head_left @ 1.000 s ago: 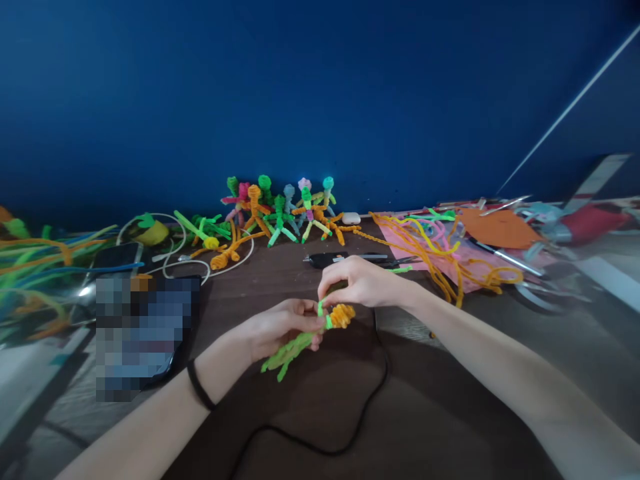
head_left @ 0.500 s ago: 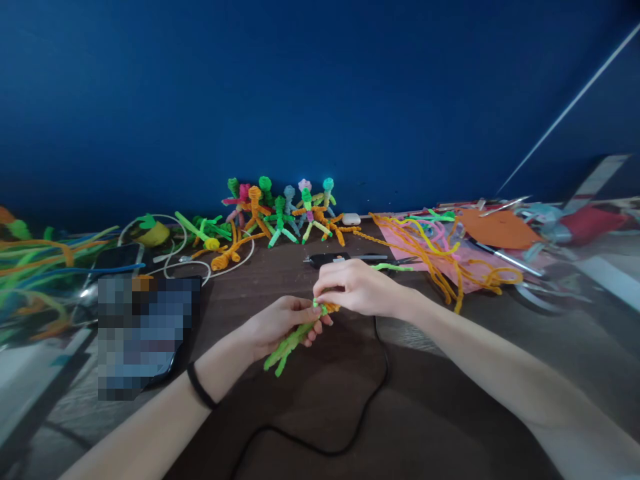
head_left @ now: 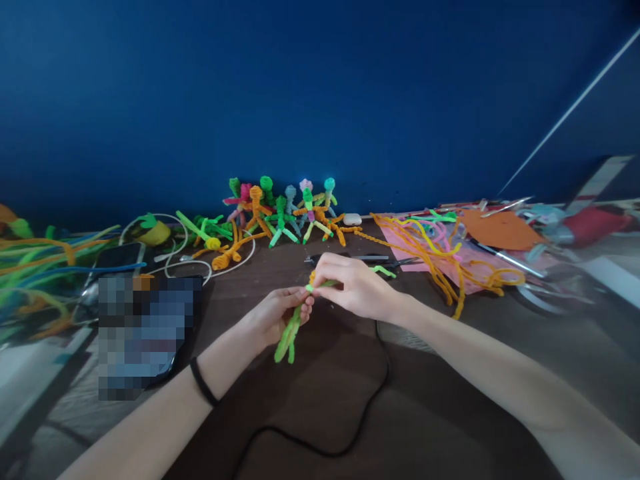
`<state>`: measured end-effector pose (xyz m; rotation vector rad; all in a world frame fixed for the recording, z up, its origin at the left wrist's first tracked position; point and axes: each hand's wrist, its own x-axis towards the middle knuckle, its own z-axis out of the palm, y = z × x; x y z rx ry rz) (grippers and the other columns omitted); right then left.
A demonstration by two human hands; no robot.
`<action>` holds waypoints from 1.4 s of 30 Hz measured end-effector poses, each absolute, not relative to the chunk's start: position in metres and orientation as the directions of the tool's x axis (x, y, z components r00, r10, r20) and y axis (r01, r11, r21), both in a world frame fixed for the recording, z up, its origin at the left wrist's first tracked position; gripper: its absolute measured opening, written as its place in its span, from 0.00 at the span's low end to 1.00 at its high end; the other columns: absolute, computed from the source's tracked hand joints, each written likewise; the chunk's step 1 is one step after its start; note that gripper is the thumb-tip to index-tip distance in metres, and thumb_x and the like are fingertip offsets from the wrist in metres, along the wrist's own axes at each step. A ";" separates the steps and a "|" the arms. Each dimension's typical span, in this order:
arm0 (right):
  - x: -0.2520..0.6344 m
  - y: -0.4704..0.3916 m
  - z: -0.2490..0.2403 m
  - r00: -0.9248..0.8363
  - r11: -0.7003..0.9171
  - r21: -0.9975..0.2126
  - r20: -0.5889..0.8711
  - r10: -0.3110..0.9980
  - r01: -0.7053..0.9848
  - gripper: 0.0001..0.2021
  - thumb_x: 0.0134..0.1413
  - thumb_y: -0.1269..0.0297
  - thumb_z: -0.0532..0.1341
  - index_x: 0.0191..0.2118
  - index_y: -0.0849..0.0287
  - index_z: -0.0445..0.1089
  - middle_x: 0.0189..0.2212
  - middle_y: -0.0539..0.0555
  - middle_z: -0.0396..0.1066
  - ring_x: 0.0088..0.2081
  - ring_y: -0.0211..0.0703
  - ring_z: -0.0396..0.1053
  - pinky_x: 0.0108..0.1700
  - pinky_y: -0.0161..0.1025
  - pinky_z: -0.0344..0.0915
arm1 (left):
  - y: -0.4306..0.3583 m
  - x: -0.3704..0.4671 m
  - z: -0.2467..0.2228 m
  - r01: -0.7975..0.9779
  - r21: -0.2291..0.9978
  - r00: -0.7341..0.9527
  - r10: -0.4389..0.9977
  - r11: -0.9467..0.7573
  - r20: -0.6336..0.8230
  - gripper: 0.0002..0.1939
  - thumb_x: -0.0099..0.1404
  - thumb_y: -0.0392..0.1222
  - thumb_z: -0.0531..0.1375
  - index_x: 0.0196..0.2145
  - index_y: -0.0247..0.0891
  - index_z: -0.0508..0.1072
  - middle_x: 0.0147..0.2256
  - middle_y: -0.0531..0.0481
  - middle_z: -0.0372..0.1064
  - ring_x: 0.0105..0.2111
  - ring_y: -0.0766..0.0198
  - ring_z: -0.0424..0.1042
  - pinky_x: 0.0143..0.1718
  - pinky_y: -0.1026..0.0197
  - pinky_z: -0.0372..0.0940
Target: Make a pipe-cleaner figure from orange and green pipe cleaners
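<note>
My left hand [head_left: 280, 312] pinches a green pipe-cleaner piece [head_left: 287, 340], whose fuzzy strands hang down below the fingers. At its top, a bit of orange shows beside my right hand [head_left: 353, 283]. The fingers of my right hand are closed on a light green strand [head_left: 384, 271], which passes behind the hand and sticks out to its right. Both hands nearly touch at the bright green wrap between them. Behind them, several pipe-cleaner figures [head_left: 283, 220] stand in a group by the blue wall.
A phone-like dark device [head_left: 185, 313] lies at left, near bundled pipe cleaners [head_left: 45, 267]. Orange strands [head_left: 435, 267] lie on pink paper [head_left: 467, 267] at right. A black cable [head_left: 363, 413] curves across the table [head_left: 425, 427]. Dark tools lie behind my right hand.
The green piece has turned to hang more steeply, and its orange part now points up. My right hand has shifted slightly, and the light green strand's free end has drawn in to the left.
</note>
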<state>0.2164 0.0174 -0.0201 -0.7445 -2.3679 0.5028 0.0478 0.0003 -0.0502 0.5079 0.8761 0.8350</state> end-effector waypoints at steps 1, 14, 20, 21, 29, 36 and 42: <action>0.215 0.017 -0.022 -0.649 0.769 -0.505 0.440 0.620 0.392 0.04 0.52 0.72 0.56 0.28 0.62 0.66 0.30 0.51 0.62 0.31 0.34 0.62 0.33 0.32 0.58 | 0.000 0.048 -0.050 -0.447 0.686 0.360 0.817 0.574 -0.450 0.12 0.59 0.24 0.52 0.21 0.27 0.70 0.19 0.50 0.63 0.16 0.77 0.61 0.19 0.75 0.63; 0.213 0.017 -0.030 -0.608 0.787 -0.493 0.512 0.607 0.370 0.04 0.53 0.70 0.57 0.30 0.62 0.68 0.28 0.52 0.63 0.31 0.35 0.62 0.34 0.32 0.58 | 0.005 0.049 -0.050 -0.541 0.759 0.187 0.932 0.361 -0.310 0.08 0.59 0.30 0.55 0.24 0.30 0.70 0.19 0.52 0.63 0.18 0.74 0.63 0.20 0.73 0.62; 0.213 0.019 -0.033 -0.608 0.789 -0.486 0.513 0.606 0.375 0.05 0.53 0.70 0.57 0.29 0.62 0.69 0.27 0.51 0.65 0.29 0.34 0.62 0.33 0.32 0.57 | 0.003 0.047 -0.047 -0.526 0.784 0.159 0.944 0.329 -0.290 0.05 0.57 0.35 0.58 0.27 0.30 0.72 0.22 0.51 0.66 0.20 0.73 0.63 0.18 0.72 0.60; 0.213 0.019 -0.033 -0.605 0.790 -0.487 0.518 0.605 0.372 0.05 0.52 0.70 0.57 0.29 0.62 0.69 0.27 0.51 0.65 0.30 0.34 0.63 0.33 0.32 0.57 | 0.003 0.047 -0.047 -0.529 0.788 0.155 0.949 0.314 -0.274 0.03 0.55 0.34 0.59 0.27 0.30 0.71 0.22 0.51 0.65 0.20 0.73 0.63 0.18 0.73 0.59; 0.215 0.026 -0.031 -0.507 0.611 -0.709 0.404 0.761 0.352 0.04 0.48 0.69 0.59 0.27 0.62 0.69 0.25 0.50 0.67 0.27 0.33 0.64 0.30 0.31 0.60 | -0.001 0.047 -0.044 -0.553 0.784 0.209 0.958 0.282 -0.197 0.06 0.49 0.33 0.63 0.24 0.30 0.68 0.17 0.58 0.54 0.14 0.80 0.50 0.10 0.77 0.44; 0.220 0.035 -0.036 -0.586 0.336 -0.902 0.122 0.801 0.272 0.08 0.44 0.63 0.62 0.27 0.64 0.69 0.20 0.48 0.65 0.18 0.29 0.58 0.19 0.29 0.57 | -0.006 0.045 -0.043 -0.368 0.862 0.385 0.901 0.348 -0.200 0.07 0.50 0.38 0.63 0.22 0.31 0.69 0.13 0.59 0.50 0.13 0.80 0.46 0.11 0.76 0.42; 0.226 0.040 -0.039 -0.658 0.360 -0.864 0.046 0.751 0.351 0.03 0.42 0.71 0.60 0.24 0.65 0.69 0.20 0.49 0.65 0.19 0.30 0.60 0.21 0.29 0.58 | -0.011 0.044 -0.033 -0.090 0.939 0.409 0.872 0.333 -0.270 0.06 0.50 0.34 0.61 0.29 0.31 0.74 0.18 0.53 0.62 0.19 0.74 0.60 0.19 0.72 0.55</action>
